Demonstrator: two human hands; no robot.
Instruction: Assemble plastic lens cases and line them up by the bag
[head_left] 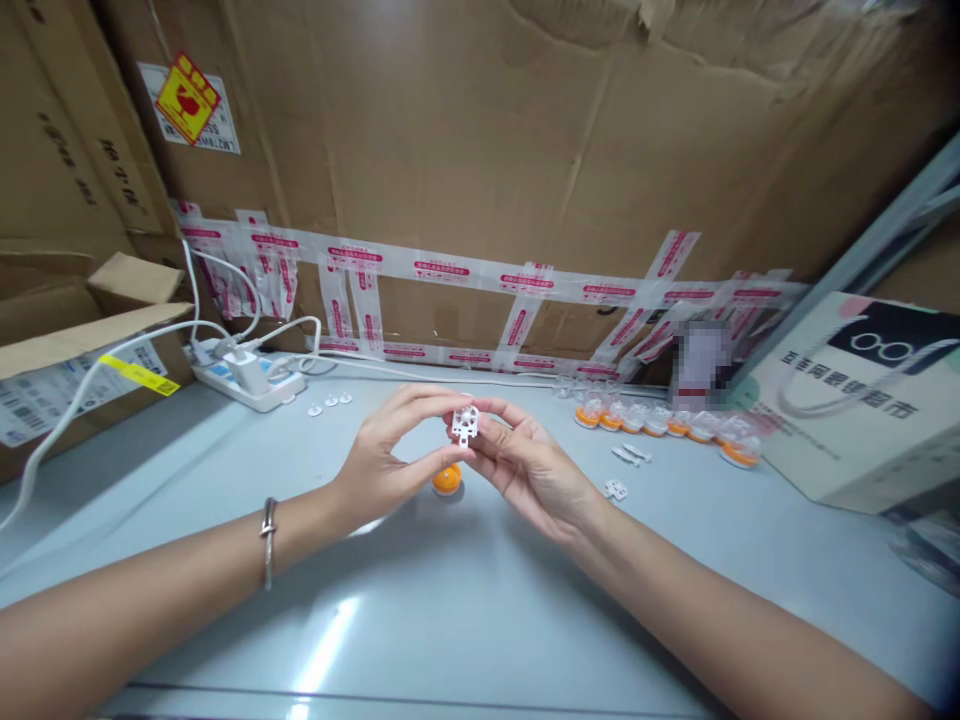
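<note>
Above the middle of the table, a small white plastic part (465,422) with a round, spoked centre and a narrow tab is pinched between both hands. My left hand (394,440) is closed, its thumb and index fingertips at the part's left and lower edges. From the other side, my right hand (525,455) is closed on it too, thumb near the right edge and fingers behind. An orange dome-shaped piece (447,479) rests on the table just below and behind the hands. A bracelet (268,540) circles my left wrist.
At right stand a row of orange-based clear pieces (655,420), white strips (630,455), a flat white part (616,489) and a paper bag (847,420). Small white discs (330,401), a power strip (251,380) with cables and an open carton (82,370) lie left. A large cardboard box (465,150) walls the back.
</note>
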